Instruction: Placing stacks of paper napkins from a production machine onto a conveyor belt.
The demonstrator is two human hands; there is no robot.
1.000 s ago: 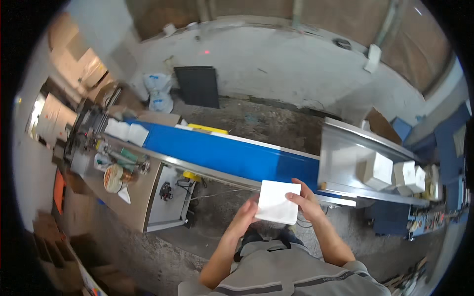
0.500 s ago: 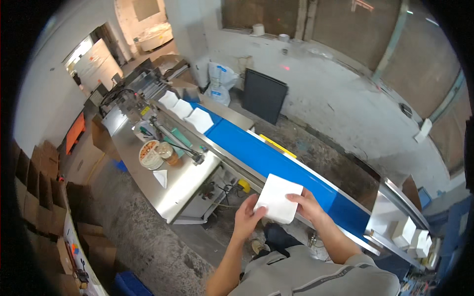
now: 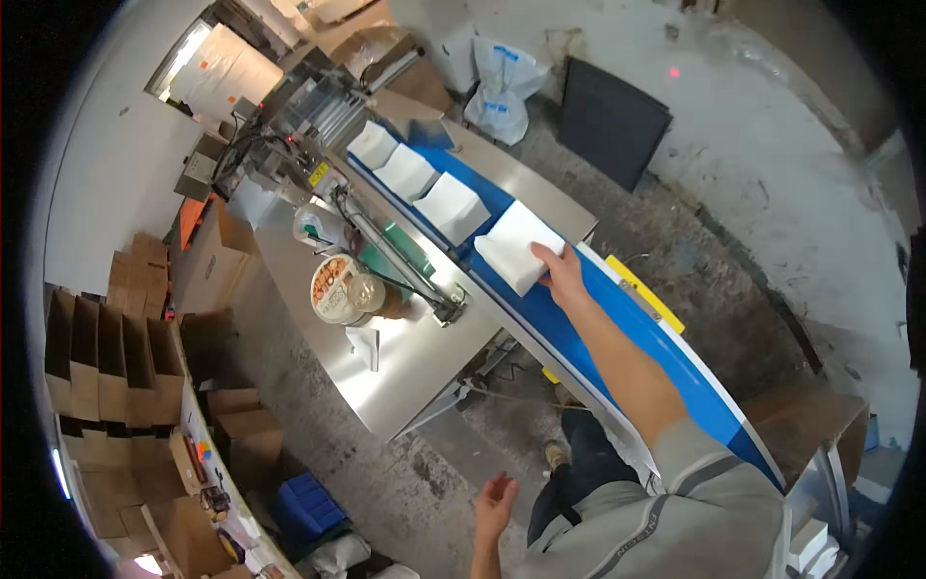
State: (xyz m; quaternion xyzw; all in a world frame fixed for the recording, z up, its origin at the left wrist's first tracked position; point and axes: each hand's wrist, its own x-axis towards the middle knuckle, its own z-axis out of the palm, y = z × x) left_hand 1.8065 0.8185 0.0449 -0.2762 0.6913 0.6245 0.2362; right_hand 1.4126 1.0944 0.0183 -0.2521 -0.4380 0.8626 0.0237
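My right hand (image 3: 564, 277) grips the near right corner of a stack of white napkins (image 3: 516, 241), thumb on top. The stack rests on the blue conveyor belt (image 3: 641, 333), at the near end of a row. Farther up the belt lie several similar white stacks (image 3: 453, 207), bent and spaced slightly apart. Low in the view, my left hand (image 3: 495, 507) is off the belt, with its fingers apart and nothing in them.
Left of the belt stands a metal table (image 3: 333, 391) with a tub of orange-brown pieces (image 3: 335, 289) and a jar (image 3: 371, 292). Cardboard boxes (image 3: 116, 357) and a blue crate (image 3: 309, 507) are at the left. A dark panel (image 3: 614, 121) leans against the wall.
The napkin stack went from between both hands to the belt behind the other stacks, carried by my right hand. My left hand let go and dropped lower. The view has shifted.
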